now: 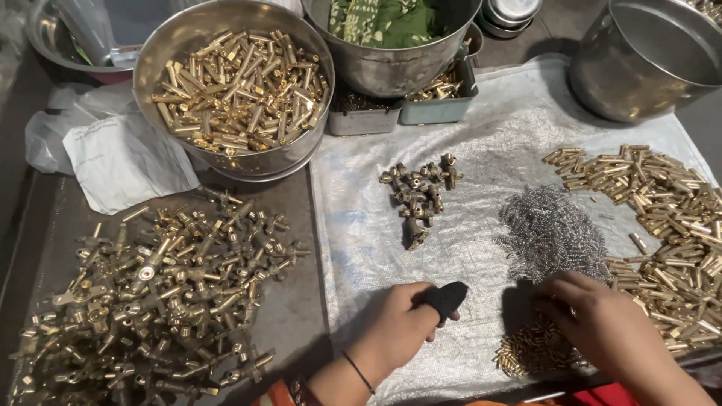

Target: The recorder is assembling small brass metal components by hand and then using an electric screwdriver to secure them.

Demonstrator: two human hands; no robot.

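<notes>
My left hand point(398, 327) rests on the white woven sheet point(361, 225), fingers curled, with a black cover on one fingertip; whether it holds a small part is hidden. My right hand point(602, 323) lies palm down over a heap of small brass pins point(526, 353), its fingers at the near edge of a mound of fine steel springs point(553, 233). A small cluster of brass valve bodies point(421, 195) lies on the sheet beyond my left hand. Long brass spindles point(669, 218) are spread to the right.
A big pile of assembled brass valves point(158, 293) covers the dark tray at left. A steel bowl point(177, 34) full of brass rods stands behind it. Other steel pots point(639, 60), small grey bins point(436, 109) and a white plastic bag point(120, 158) line the back.
</notes>
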